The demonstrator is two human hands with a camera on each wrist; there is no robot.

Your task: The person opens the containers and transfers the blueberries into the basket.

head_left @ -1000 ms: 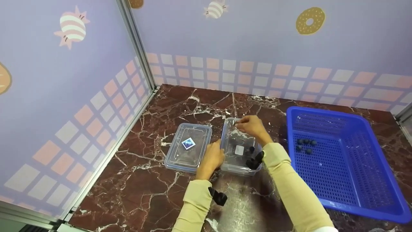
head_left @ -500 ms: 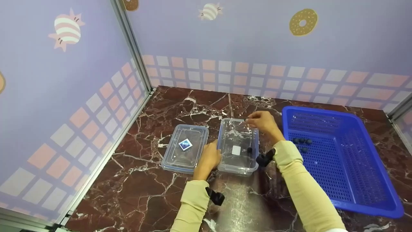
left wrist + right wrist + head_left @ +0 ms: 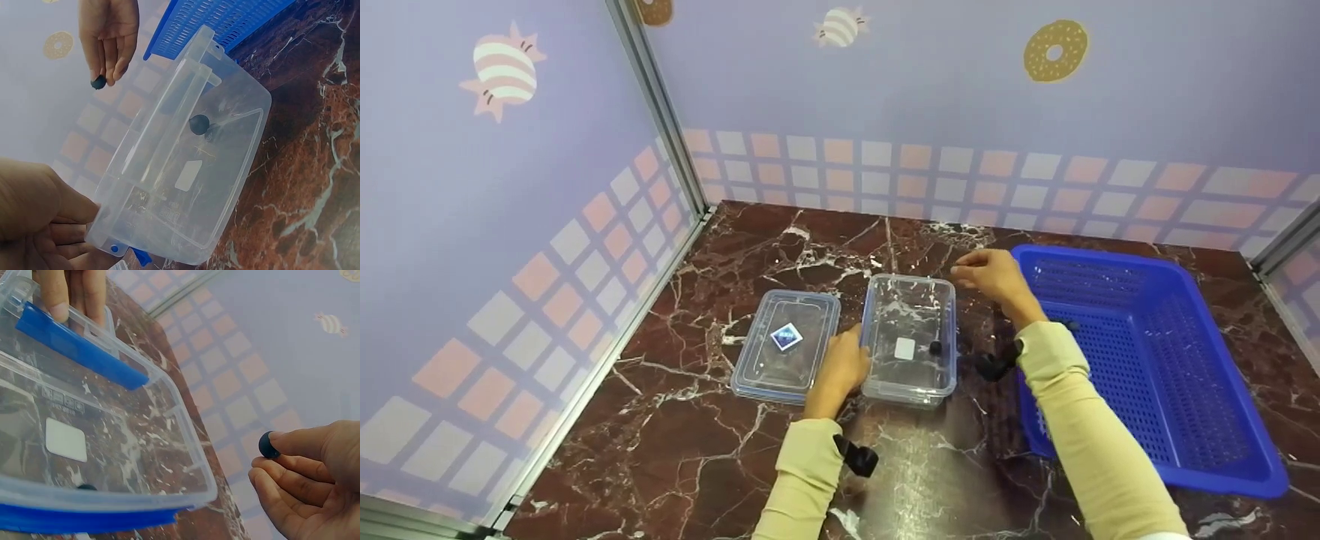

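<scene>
A clear plastic food container (image 3: 909,391) with blue side latches sits on the marbled table. My left hand (image 3: 840,367) grips its left rim, thumb and fingers around the edge. Inside it lies one small dark ball (image 3: 198,124) near the right wall, beside a white square label (image 3: 66,440). Past the container's far right corner, my right hand (image 3: 996,279) is raised, pinching another dark ball (image 3: 268,445) between thumb and fingers. That ball also shows below the fingertips in the left wrist view. The hand touches neither container nor basket.
On the right stands a large blue perforated basket (image 3: 1222,480); a dark ball or balls (image 3: 1069,324) show partly behind my right sleeve. A second clear container (image 3: 780,364), lidded with a blue diamond sticker, lies left of my left hand. Patterned walls enclose the back and left.
My right hand has moved right, from above the open container's far end to beyond its rim near the basket. The left hand keeps its grip on the container. The head view has shifted slightly.
</scene>
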